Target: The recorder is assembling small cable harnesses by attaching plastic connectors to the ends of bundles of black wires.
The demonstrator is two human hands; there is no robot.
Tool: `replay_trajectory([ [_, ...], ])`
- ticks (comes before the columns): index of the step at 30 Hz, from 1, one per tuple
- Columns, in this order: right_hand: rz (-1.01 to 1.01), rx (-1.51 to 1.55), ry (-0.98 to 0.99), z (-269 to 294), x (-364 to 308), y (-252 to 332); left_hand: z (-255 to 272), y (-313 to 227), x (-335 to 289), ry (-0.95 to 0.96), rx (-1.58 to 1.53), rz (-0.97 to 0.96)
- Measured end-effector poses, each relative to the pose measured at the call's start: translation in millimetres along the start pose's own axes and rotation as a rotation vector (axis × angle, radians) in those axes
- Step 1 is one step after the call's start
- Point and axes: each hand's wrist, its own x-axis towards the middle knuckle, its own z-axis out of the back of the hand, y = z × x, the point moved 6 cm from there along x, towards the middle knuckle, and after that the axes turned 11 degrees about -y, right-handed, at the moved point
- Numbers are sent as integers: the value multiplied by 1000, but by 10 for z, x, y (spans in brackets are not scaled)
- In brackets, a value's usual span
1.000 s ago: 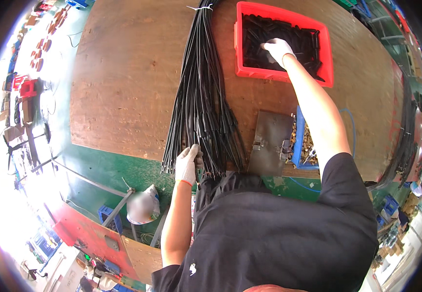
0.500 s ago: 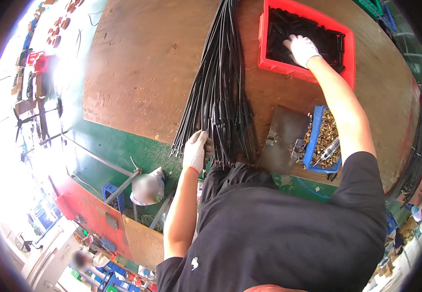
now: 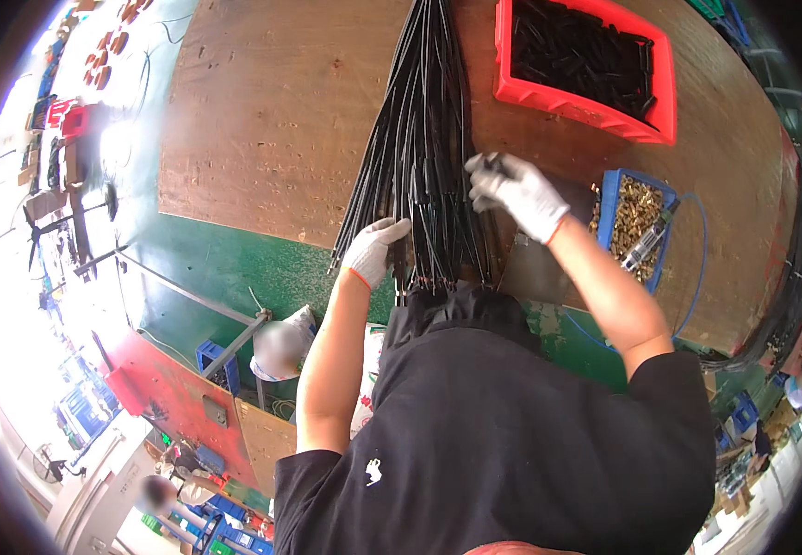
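A thick bundle of long black cables (image 3: 419, 120) runs down the table toward me, their bare ends close to my lap. My left hand (image 3: 375, 252), in a white glove, is at the bundle's left edge, fingers closed on a black cable whose metal tip points down at me. Right of the bundle, my gloved right hand (image 3: 519, 196) is in the air, slightly blurred, its fingers closed round a small dark piece (image 3: 491, 166). That piece resembles the black sleeves (image 3: 577, 65) heaped in the red bin (image 3: 586, 116) at the far right.
A blue tray (image 3: 612, 208) of small brass fittings (image 3: 637, 208) stands at the right, with a silver tool (image 3: 646, 245) lying on it and a blue air hose (image 3: 704, 264) beside it. The brown tabletop (image 3: 262, 120) spreads left. A metal frame (image 3: 188, 296) stands beyond my left arm.
My right hand has come out of the red bin and moved left and nearer to the cables, carrying a small dark piece. My left hand has shifted slightly up and right.
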Motion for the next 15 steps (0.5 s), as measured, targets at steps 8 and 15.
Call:
replay_trajectory([
  [8,-247,-521,57,-425,-868,-629,-269,-45,-91,49,84,-91],
  [15,-213,-742,92,-364,-1279,-615,-396,74,-85,28,-87,-272],
])
